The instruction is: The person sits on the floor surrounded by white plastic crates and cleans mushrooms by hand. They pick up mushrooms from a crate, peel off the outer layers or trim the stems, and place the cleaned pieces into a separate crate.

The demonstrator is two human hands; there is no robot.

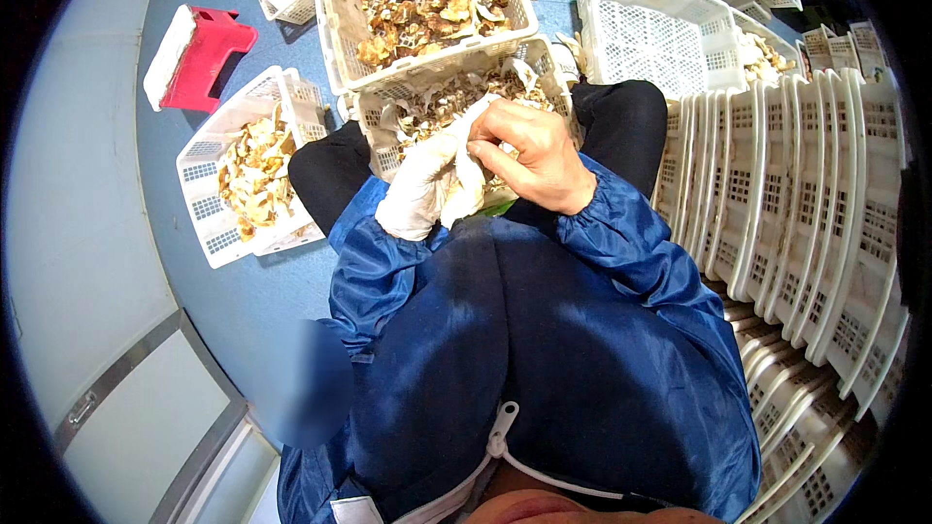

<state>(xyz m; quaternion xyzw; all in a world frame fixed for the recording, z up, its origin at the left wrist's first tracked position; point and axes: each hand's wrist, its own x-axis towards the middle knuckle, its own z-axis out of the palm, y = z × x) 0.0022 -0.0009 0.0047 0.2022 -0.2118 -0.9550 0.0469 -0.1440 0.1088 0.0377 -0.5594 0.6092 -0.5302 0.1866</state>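
Observation:
My left hand (419, 185), in a white glove, is curled around a limp white piece (466, 175) that looks like a second glove. Bare, my right hand (535, 153) pinches the same piece between thumb and fingers. Both hands are over a white perforated plastic crate (378, 116) between my knees, which holds small mushroom scraps (437, 105). Just beyond stands another crate (429, 58) with brown and yellowish mushroom pieces (455, 7). The hands hide part of the near crate.
Left of my knee, a crate (200, 189) holds pale mushroom pieces (258, 167). A red and white plastic stool (200, 58) lies on its side on the blue floor (291, 291). Tall stacks of white crates (772, 189) rise at my right, and another crate (655, 36) sits front right.

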